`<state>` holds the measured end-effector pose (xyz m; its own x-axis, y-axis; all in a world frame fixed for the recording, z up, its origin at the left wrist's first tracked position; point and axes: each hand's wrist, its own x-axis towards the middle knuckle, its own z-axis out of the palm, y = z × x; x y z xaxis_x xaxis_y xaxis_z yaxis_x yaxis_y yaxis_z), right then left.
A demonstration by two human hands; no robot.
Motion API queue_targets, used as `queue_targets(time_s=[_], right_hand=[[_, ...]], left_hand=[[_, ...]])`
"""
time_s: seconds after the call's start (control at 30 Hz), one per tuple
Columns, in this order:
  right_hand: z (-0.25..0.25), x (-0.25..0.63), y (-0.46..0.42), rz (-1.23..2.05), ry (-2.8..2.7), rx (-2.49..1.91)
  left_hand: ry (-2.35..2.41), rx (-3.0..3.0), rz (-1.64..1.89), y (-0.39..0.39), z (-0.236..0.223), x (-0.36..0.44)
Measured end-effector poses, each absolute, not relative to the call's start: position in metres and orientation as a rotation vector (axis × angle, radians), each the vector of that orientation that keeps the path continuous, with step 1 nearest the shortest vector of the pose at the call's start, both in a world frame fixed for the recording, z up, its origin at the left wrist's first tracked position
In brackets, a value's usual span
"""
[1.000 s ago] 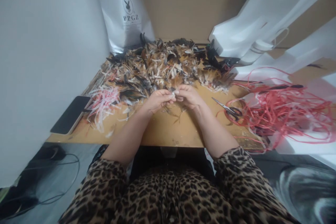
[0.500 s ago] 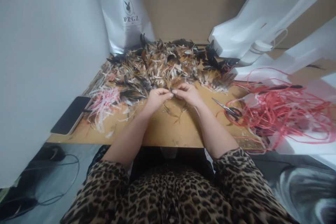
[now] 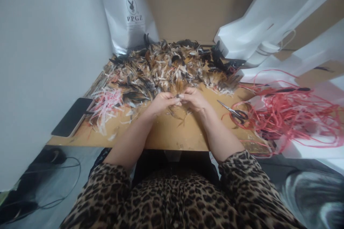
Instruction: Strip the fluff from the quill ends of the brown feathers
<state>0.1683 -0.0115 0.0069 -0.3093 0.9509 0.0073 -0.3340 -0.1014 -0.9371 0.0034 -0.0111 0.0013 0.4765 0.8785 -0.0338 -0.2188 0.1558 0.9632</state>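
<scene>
My left hand (image 3: 162,103) and my right hand (image 3: 194,99) meet at the fingertips over the wooden table (image 3: 177,134). Between them they pinch a small tuft of brown feathers (image 3: 177,87), which fans out upward from the fingers. The base of the tuft is mostly covered by my thumbs and fingers. Just behind my hands spreads a large heap of brown, black and white feathers (image 3: 161,62). A few loose feathers (image 3: 182,117) lie on the tabletop below my right hand.
Scissors (image 3: 233,110) lie right of my hands, against a tangle of red plastic strips (image 3: 292,114). On the left are pink and white strips (image 3: 106,105) and a phone (image 3: 72,117) at the table edge. A silver bag (image 3: 131,18) and a white bottle (image 3: 260,53) stand behind.
My hands have shifted slightly, and the brown feather tuft now stands up more visibly between my fingertips. My right hand's fingers are curled in more.
</scene>
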Motion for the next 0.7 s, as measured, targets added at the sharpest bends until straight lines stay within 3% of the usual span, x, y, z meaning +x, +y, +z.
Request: queue_targets(time_s=[0.7], right_hand=[[0.0064, 0.1687, -0.0068, 1.359, -1.242, -1.007]], left_hand=[[0.912, 1.193, 1.14, -0.002, -0.0076, 0.0076]])
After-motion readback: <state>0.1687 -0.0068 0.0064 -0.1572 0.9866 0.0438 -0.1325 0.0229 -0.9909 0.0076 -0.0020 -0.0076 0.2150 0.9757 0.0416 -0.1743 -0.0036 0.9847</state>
